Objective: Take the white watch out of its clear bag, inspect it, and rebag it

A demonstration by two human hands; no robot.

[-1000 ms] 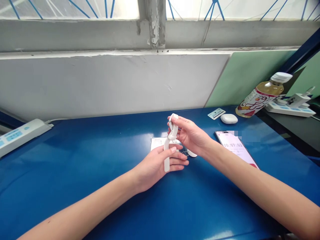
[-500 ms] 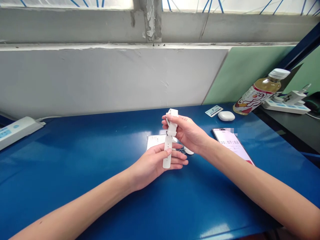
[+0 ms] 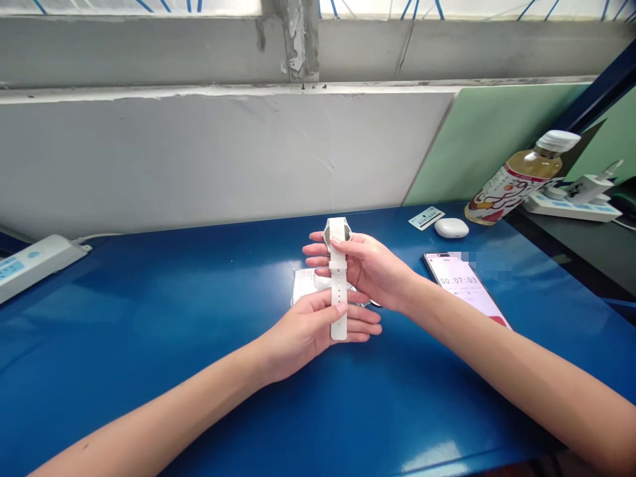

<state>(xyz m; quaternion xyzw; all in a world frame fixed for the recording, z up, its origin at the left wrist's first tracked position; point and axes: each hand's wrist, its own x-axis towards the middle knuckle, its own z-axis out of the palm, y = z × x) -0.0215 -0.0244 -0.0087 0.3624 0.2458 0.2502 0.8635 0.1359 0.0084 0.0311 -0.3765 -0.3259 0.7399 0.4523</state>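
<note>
A white wristwatch (image 3: 339,265) is held up between both hands, its strap hanging lengthwise with a row of small holes. Near the strap's lower end, my left hand (image 3: 311,324) pinches it between the thumb and the fingers behind. My right hand (image 3: 375,265) has its thumb on the upper strap by the watch's round case, with the fingers stretched out behind. Partly hidden behind the hands, a clear packet with a white printed card (image 3: 302,281) lies on the blue table (image 3: 209,285).
To the right lie a phone (image 3: 467,291) showing a running timer, a white earbud case (image 3: 451,228) and a small card (image 3: 426,218). A drink bottle (image 3: 521,179) leans at the back right near a power strip (image 3: 571,205). Another power strip (image 3: 40,262) sits far left.
The watch has turned so its strap hangs straighter and its round case shows behind the upper strap. My right fingers have spread out from a tighter grip.
</note>
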